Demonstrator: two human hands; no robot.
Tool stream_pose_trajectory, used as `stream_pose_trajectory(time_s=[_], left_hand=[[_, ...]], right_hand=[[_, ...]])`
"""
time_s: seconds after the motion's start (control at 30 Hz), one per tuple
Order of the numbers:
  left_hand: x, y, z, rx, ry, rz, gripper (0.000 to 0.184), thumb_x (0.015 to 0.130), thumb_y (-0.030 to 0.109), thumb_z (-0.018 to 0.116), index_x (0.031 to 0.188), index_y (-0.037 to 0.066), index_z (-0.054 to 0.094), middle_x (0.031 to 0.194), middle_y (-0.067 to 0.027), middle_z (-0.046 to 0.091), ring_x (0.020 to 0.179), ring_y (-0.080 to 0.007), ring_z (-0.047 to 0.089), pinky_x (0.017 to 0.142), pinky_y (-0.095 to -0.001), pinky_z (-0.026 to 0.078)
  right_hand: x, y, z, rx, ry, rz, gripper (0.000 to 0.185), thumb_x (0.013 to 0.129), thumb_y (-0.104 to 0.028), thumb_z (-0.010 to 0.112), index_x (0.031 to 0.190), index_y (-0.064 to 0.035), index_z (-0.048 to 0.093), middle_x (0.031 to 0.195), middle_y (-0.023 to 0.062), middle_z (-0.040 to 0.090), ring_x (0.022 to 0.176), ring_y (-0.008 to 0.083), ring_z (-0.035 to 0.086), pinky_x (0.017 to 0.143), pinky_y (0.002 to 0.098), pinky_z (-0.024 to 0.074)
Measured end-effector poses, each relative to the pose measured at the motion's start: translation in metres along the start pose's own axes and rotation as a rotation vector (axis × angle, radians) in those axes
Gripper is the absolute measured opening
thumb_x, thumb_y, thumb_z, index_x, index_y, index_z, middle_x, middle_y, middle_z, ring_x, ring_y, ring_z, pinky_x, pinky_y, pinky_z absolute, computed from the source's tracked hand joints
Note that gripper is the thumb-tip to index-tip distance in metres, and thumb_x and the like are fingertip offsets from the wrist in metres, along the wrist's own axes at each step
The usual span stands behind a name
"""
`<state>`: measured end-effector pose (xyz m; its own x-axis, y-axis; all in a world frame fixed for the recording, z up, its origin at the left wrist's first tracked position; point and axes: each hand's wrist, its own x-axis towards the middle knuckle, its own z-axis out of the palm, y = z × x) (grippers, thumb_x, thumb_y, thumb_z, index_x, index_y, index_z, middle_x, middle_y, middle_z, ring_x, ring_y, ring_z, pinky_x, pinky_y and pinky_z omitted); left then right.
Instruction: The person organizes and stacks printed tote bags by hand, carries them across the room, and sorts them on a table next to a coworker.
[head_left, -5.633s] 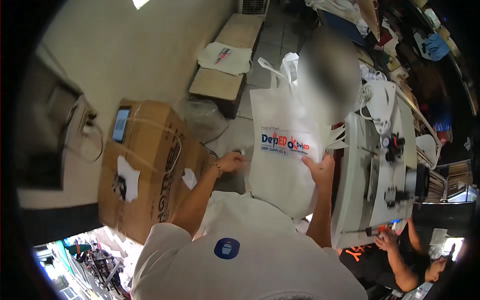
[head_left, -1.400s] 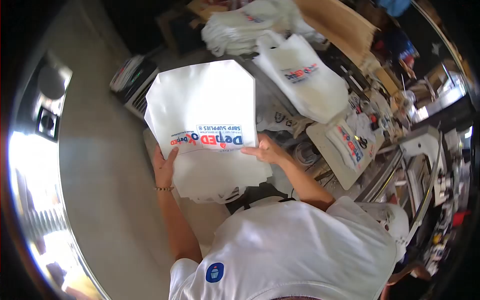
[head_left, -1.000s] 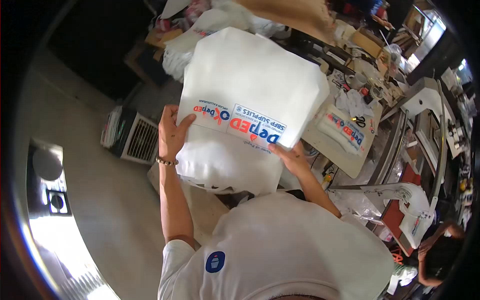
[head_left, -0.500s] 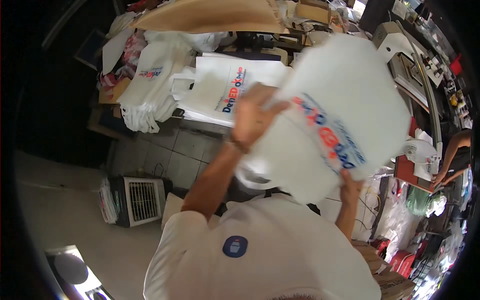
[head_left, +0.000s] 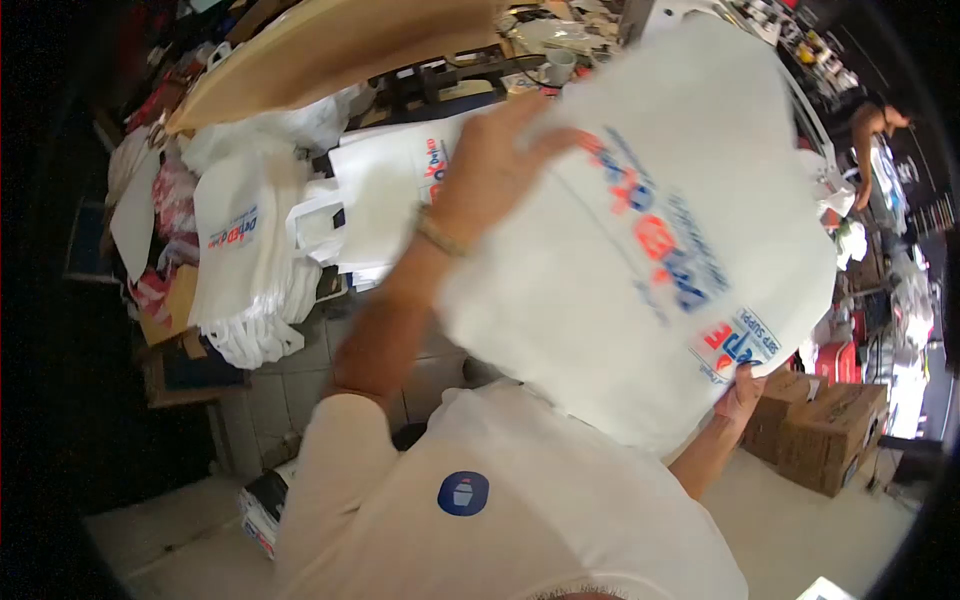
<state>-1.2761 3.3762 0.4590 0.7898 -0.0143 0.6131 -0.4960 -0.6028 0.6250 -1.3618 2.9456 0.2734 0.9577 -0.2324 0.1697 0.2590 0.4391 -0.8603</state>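
White bags (head_left: 600, 300) with a red and blue print hang in front of my chest, tilted, with a second print showing at the lower right. My right hand (head_left: 740, 395) is closed on their lower right edge, thumb over the front. My left hand (head_left: 500, 165), blurred, lies at their upper left edge; whether its fingers grip them cannot be made out. Behind my left hand lies a stack of flat printed white bags (head_left: 385, 185) with a handle sticking out. Left of it hangs a thick pile of printed bags (head_left: 245, 240).
A large brown board (head_left: 340, 60) leans across the back. A mug (head_left: 558, 67) stands among clutter behind. Cardboard boxes (head_left: 830, 430) stand on the floor at right. Another person's arm (head_left: 862, 150) is at the far right. Papers (head_left: 262, 510) lie low at left.
The view has turned further right. The bags, earlier held upright by both hands, are now tilted, and a second print has come out from under the top one at the lower right.
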Motion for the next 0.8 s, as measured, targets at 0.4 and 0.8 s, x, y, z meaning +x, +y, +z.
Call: stream_pose_trajectory(time_s=[0.4, 0.8], left_hand=[[0.054, -0.268, -0.097, 0.720, -0.599, -0.218, 0.058, 0.078, 0.056, 0.068, 0.102, 0.003, 0.062, 0.084, -0.0171, 0.065, 0.082, -0.0304, 0.062, 0.074, -0.0388, 0.048], [0.042, -0.300, -0.049, 0.782, -0.071, 0.379, 0.053, 0.079, 0.046, 0.073, 0.108, 0.003, 0.059, 0.095, -0.0181, 0.066, 0.088, -0.0355, 0.065, 0.079, -0.0430, 0.050]], right_hand=[[-0.024, -0.053, 0.005, -0.271, 0.185, 0.154, 0.070, 0.074, -0.011, 0.077, 0.133, 0.0036, 0.043, 0.120, 0.0168, 0.058, 0.107, 0.0282, 0.058, 0.096, 0.0411, 0.0448], [-0.127, -0.045, 0.105, -0.474, 0.442, 0.073, 0.072, 0.068, -0.021, 0.080, 0.130, -0.0008, 0.049, 0.106, 0.0061, 0.062, 0.091, 0.0149, 0.058, 0.076, 0.0282, 0.0453]])
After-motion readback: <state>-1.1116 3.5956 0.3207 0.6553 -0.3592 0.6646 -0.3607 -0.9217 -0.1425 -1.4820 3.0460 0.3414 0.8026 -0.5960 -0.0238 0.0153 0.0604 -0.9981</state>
